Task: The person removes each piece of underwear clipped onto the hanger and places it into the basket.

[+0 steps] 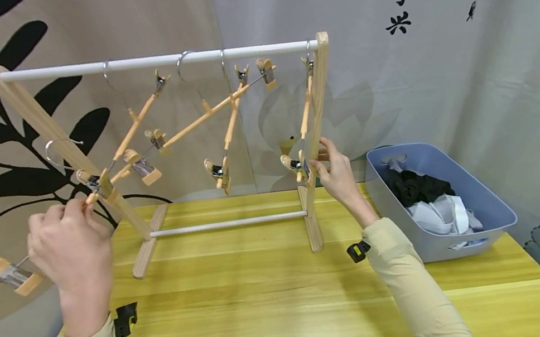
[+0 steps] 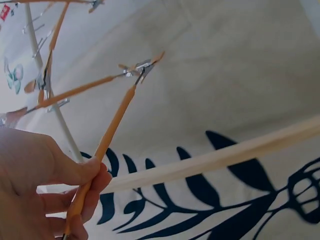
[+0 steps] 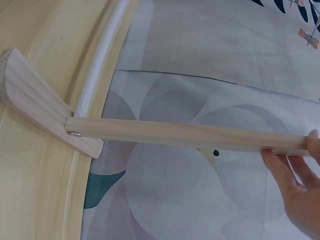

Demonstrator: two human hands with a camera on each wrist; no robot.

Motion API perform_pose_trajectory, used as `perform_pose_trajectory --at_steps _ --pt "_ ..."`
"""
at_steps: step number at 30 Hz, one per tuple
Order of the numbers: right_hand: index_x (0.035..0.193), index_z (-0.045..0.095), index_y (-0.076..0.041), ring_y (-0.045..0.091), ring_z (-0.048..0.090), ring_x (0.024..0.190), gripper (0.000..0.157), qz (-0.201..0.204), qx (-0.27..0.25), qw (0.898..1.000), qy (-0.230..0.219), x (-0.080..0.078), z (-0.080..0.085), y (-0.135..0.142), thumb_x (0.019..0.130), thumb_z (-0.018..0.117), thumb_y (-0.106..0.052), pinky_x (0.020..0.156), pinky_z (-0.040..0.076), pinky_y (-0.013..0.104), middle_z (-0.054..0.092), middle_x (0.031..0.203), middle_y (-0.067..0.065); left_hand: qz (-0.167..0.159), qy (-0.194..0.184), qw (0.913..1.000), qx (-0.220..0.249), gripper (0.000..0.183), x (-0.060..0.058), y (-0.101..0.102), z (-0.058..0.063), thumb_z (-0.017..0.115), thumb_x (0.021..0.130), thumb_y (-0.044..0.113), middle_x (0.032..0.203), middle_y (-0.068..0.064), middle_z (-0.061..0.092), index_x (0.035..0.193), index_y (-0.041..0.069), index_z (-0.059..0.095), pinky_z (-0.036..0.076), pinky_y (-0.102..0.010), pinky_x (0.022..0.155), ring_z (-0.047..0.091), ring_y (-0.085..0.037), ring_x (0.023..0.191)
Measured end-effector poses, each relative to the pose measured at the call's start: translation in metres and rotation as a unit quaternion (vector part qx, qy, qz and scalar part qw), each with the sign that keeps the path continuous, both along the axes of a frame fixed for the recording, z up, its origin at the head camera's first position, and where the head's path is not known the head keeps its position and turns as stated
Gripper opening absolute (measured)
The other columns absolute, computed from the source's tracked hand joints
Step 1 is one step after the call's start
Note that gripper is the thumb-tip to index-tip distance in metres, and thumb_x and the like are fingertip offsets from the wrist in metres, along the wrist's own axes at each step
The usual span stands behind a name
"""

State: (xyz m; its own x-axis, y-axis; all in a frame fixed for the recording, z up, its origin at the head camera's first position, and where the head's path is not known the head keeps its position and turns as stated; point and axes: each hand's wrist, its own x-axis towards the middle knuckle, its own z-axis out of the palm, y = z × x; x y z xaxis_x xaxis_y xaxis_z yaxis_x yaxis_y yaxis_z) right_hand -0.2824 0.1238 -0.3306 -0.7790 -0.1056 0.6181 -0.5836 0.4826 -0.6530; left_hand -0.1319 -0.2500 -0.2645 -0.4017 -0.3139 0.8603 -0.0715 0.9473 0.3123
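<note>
My left hand (image 1: 69, 244) grips the wooden bar of a clip hanger (image 2: 116, 117) at the left of the rack. The hanger's metal hook is free of the rod, and its clips stick out on both sides of the hand. My right hand (image 1: 340, 174) holds the right upright (image 3: 190, 132) of the wooden rack between thumb and fingers, at about mid-height. From the white top rod (image 1: 151, 62) hang several more clip hangers, among them a slanted one (image 1: 222, 106) near the middle and one (image 1: 306, 108) beside the right upright. Their clips are bare.
A blue-grey basket (image 1: 480, 187) with black and white cloths (image 1: 440, 215) stands right of the rack on the yellow wooden table (image 1: 246, 306). A lower white rod (image 1: 228, 224) joins the rack's feet. Behind hangs a curtain (image 1: 346, 7) with printed leaves and writing.
</note>
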Motion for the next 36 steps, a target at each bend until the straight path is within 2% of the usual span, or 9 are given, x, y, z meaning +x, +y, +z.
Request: perform_pose_trajectory --at_steps 3,10,16,23,27,29,33,36 --pt "0.136 0.041 0.0 0.04 0.064 0.102 0.048 -0.003 0.001 1.0 -0.001 0.0 0.0 0.0 0.091 0.057 0.0 0.076 0.057 0.049 0.062 0.111 0.026 0.015 0.019 0.9997 -0.005 0.026 -0.003 -0.004 0.01 0.047 0.093 0.004 0.089 -0.034 0.064 0.094 -0.012 0.068 0.037 -0.06 0.069 0.049 -0.051 0.082" --pt "0.135 0.042 -0.002 0.038 0.064 0.102 0.046 -0.011 0.005 1.0 -0.009 0.001 0.0 0.0 0.092 0.057 0.0 0.078 0.057 0.048 0.063 0.108 0.025 0.05 -0.007 0.9987 -0.008 0.03 -0.008 -0.008 0.038 0.043 0.098 0.007 0.098 -0.033 0.064 0.106 -0.009 0.067 0.037 -0.055 0.076 0.048 -0.05 0.092" --pt "0.135 0.043 -0.002 0.038 0.064 0.102 0.045 -0.012 0.01 1.0 -0.007 0.0 0.0 -0.001 0.092 0.056 0.0 0.077 0.057 0.048 0.063 0.108 0.025 0.049 -0.018 0.9986 -0.009 0.03 -0.017 -0.008 0.056 0.042 0.096 0.003 0.101 -0.033 0.063 0.111 -0.008 0.066 0.037 -0.055 0.08 0.048 -0.049 0.096" --pt "0.135 0.042 -0.002 0.039 0.064 0.102 0.045 -0.007 0.014 1.0 -0.004 0.001 0.0 -0.001 0.092 0.055 0.0 0.077 0.057 0.048 0.063 0.109 0.025 0.047 -0.006 0.9986 -0.025 0.028 -0.031 -0.009 0.066 0.047 0.09 -0.005 0.099 -0.032 0.064 0.11 -0.008 0.066 0.039 -0.055 0.08 0.049 -0.047 0.093" --pt "0.135 0.042 -0.002 0.038 0.064 0.101 0.045 -0.009 0.014 1.0 0.002 0.001 0.0 -0.001 0.092 0.056 0.0 0.077 0.057 0.047 0.063 0.108 0.025 0.052 0.002 0.9985 -0.019 0.023 -0.04 -0.01 0.069 0.054 0.095 0.006 0.101 -0.031 0.066 0.109 -0.008 0.067 0.041 -0.054 0.08 0.051 -0.046 0.094" --pt "0.134 0.043 -0.001 0.038 0.064 0.1 0.045 -0.01 0.014 1.0 0.004 0.001 0.0 -0.001 0.092 0.056 0.001 0.077 0.057 0.047 0.063 0.107 0.025 0.047 0.015 0.9987 -0.013 0.029 -0.044 -0.01 0.07 0.05 0.097 0.013 0.101 -0.032 0.066 0.107 -0.008 0.068 0.041 -0.055 0.08 0.052 -0.046 0.093" --pt "0.134 0.042 -0.001 0.038 0.064 0.1 0.045 -0.011 0.016 1.0 0.004 0.0 -0.001 0.0 0.092 0.056 0.0 0.077 0.057 0.047 0.063 0.108 0.025 0.029 0.025 0.9992 -0.009 0.028 -0.049 -0.008 0.073 0.048 0.098 0.01 0.102 -0.032 0.066 0.106 -0.008 0.068 0.041 -0.056 0.081 0.05 -0.046 0.092" --pt "0.135 0.042 -0.002 0.038 0.064 0.1 0.045 -0.012 0.017 1.0 0.004 -0.001 -0.001 0.0 0.092 0.056 -0.001 0.077 0.057 0.046 0.064 0.107 0.024 0.021 0.011 0.9997 -0.01 0.029 -0.05 -0.006 0.076 0.045 0.098 0.007 0.105 -0.032 0.065 0.108 -0.008 0.067 0.042 -0.055 0.084 0.049 -0.046 0.093"
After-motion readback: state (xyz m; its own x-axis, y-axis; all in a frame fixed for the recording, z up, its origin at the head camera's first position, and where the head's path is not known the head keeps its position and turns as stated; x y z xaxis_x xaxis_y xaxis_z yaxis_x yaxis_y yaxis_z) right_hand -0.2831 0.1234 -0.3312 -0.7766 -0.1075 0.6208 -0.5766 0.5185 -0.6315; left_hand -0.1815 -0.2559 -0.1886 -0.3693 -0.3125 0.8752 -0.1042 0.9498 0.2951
